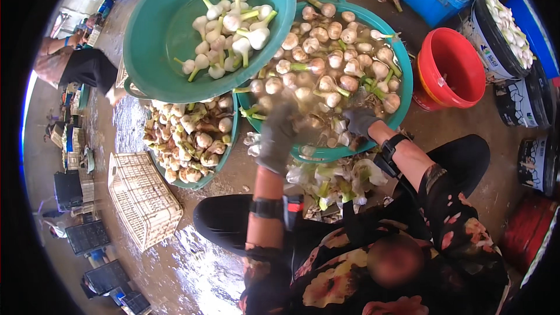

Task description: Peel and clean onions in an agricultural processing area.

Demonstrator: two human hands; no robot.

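A green plastic tub [407, 92] of murky water stands before me, with many garlic bulbs [334, 30] floating in it, some with green stems. My left hand [278, 138], in a grey glove and blurred by motion, is over the tub's near left part. My right hand [361, 122], gloved too, reaches down to the water inside the near right rim, beside loose wet peelings [339, 129]. Whether either hand grips a bulb cannot be made out. At the upper left, a second green basin [144, 39] holds cleaned white garlic [218, 35] with short stems.
Below that basin, another tub holds unpeeled garlic [188, 140]. A cream plastic crate [144, 197] stands left of it. Stripped garlic leaves [337, 179] lie between my knees. To the right are a red bucket [450, 70], a blue crate [428, 0] and a garlic-filled bucket [494, 43]. Another person [78, 63] sits far left.
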